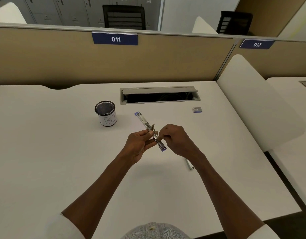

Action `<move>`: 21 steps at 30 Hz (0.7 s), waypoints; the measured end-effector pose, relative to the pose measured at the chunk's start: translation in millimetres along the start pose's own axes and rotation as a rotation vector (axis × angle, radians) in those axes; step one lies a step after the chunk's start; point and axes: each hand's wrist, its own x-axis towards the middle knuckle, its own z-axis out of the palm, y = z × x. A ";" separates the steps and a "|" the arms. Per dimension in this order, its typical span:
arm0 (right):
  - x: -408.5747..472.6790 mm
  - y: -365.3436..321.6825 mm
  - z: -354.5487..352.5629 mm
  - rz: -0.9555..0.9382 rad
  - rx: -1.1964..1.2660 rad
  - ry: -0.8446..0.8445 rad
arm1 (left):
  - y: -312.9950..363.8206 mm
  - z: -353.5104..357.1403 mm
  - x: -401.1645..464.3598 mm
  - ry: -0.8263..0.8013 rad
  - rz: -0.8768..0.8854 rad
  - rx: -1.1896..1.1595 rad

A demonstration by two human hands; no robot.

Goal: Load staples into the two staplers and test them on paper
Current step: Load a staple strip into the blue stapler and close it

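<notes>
Above the middle of the counter (62, 152), the left hand (140, 145) grips an opened stapler (149, 130) at its hinge, fingers curled around the metal. The right hand (174, 140) pinches at the staple channel, possibly holding a staple strip; too small to tell. The stapler looks light, stiff and slick, with a sprung pusher, so the hinge seems the steadiest hold. A small staple box (197, 109) lies well apart to the right.

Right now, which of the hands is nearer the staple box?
Right. The right hand is below and left of the staple box; the left hand is farther left.
</notes>
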 end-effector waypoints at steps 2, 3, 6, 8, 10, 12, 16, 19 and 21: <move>1.5 -1.3 -3.0 0.025 0.043 0.028 | -0.5 0.1 0.1 -0.006 -0.002 0.003; 3.0 -2.4 -4.4 0.045 0.065 0.059 | -0.3 0.0 0.2 -0.011 -0.004 0.002; 11.1 -8.8 -9.7 0.079 0.126 0.139 | 0.9 -1.4 0.3 -0.043 -0.015 0.015; 18.8 -14.2 -14.0 0.078 0.167 0.124 | 2.0 -2.3 -0.1 -0.070 -0.028 0.036; 26.0 -19.1 -17.1 0.071 0.136 0.082 | 3.2 -2.4 -1.1 -0.102 -0.040 0.052; 31.3 -23.3 -19.6 0.064 0.099 0.045 | 5.2 -2.0 -2.1 -0.137 -0.043 0.063; 35.7 -27.3 -24.2 0.113 0.159 -0.024 | 8.5 -5.4 -3.1 -0.142 -0.043 0.024; 35.4 -27.8 -25.4 0.138 0.175 -0.058 | 8.0 -7.4 -2.6 -0.116 -0.051 -0.023; 35.2 -26.9 -25.0 0.151 0.172 -0.063 | 6.9 -7.1 -2.7 -0.094 -0.065 -0.076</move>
